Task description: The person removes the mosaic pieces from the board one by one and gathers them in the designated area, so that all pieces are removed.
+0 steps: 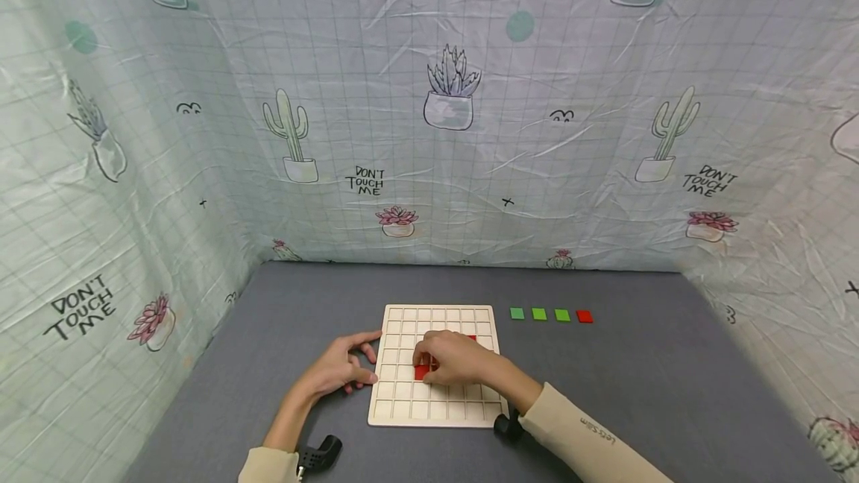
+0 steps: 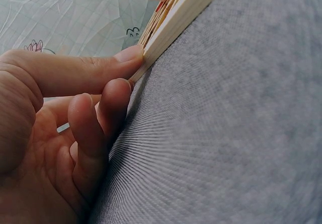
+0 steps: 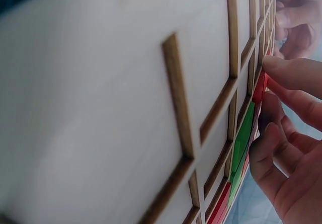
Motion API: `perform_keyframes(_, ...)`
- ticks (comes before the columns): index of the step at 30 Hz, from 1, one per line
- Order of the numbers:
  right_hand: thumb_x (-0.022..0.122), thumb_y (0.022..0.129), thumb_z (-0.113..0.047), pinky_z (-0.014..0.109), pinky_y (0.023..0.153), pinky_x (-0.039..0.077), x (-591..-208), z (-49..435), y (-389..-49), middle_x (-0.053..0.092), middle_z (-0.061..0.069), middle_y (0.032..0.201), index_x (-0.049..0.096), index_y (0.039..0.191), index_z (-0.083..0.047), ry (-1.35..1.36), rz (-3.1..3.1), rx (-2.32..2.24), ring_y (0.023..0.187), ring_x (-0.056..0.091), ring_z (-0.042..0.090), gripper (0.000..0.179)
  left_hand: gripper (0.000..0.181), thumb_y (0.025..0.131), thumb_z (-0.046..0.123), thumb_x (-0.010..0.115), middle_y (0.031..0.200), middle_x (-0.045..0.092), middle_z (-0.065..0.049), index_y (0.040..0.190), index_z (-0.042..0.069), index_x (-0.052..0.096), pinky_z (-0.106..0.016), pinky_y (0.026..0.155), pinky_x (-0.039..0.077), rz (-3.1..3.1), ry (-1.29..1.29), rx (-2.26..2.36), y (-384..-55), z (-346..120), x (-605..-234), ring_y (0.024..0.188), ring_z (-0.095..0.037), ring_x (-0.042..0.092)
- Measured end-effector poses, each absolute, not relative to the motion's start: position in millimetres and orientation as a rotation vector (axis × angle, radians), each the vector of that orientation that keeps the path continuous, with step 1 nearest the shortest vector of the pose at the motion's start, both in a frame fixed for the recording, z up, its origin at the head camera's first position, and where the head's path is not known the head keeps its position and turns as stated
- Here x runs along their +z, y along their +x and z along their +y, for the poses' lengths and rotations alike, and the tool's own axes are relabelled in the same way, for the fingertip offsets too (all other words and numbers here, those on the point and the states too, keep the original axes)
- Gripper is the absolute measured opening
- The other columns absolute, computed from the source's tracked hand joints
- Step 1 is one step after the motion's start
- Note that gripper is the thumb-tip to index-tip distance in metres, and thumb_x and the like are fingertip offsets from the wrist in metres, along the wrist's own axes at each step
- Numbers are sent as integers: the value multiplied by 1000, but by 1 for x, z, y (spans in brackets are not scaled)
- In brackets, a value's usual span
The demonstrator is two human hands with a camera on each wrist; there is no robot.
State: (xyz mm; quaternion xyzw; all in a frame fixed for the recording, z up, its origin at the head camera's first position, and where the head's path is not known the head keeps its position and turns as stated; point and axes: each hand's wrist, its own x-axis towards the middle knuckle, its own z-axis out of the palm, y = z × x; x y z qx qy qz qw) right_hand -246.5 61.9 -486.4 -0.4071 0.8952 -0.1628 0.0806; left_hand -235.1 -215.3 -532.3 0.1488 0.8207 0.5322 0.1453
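A pale wooden grid board [image 1: 399, 410] lies flat on the grey cloth. My left hand [image 1: 338, 367] rests at its left side, forefinger and thumb spread apart and touching the edge. In the left wrist view the thumb [image 2: 128, 58] presses against the board's side [image 2: 173, 32]. Over the middle of the grid, my right hand [image 1: 456, 358] pinches a red square tile [image 1: 421, 372] at one of the cells. The right wrist view shows green tiles [image 3: 243, 133] and another red tile [image 3: 219, 205] set in cells beside these fingers; the hand hides part of them in the head view.
Right of the board's far corner lie a teal-green tile [image 1: 517, 314], two bright green tiles [image 1: 540, 314] and a red tile [image 1: 584, 317] in a row. A printed cloth curtain [image 1: 510, 155] encloses the back and sides of the table [image 1: 637, 371].
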Motion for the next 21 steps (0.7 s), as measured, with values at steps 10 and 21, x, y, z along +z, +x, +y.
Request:
perform_keyframes(10,80,86,-20,17,70,44,-482,63,-247,63,-10,91,73,101,-24,-1207,2676,-506,78,52,-1,17,83,77,2,83,102,61,-14,153,1,48,-26,43,48,2354,415,1538,-235,-215,-531,56,-9,57)
perform_keyframes(21,68,92,-8,19,70,43,-477,67,-248,64,-10,85,74,104,-24,-1252,2646,-534,75,51,1,21,83,78,3,83,101,61,-13,153,1,48,-26,44,48,2353,409,1528,-236,-215,-529,55,-9,56)
